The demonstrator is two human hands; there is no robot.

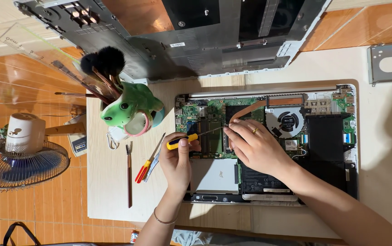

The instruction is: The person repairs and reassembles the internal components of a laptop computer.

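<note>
Wooden board (109, 182) bears one opened laptop (268, 146); left hand (177, 159) grasps one screwdriver (193, 138), right hand (257, 146) released.

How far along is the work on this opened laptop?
Done: the bottom cover is off, exposing the laptop's board. In hand: the left hand drives a yellow-handled screwdriver toward the heat pipe, steadied by the right hand. Left: fan and heat pipe remain mounted.
</note>
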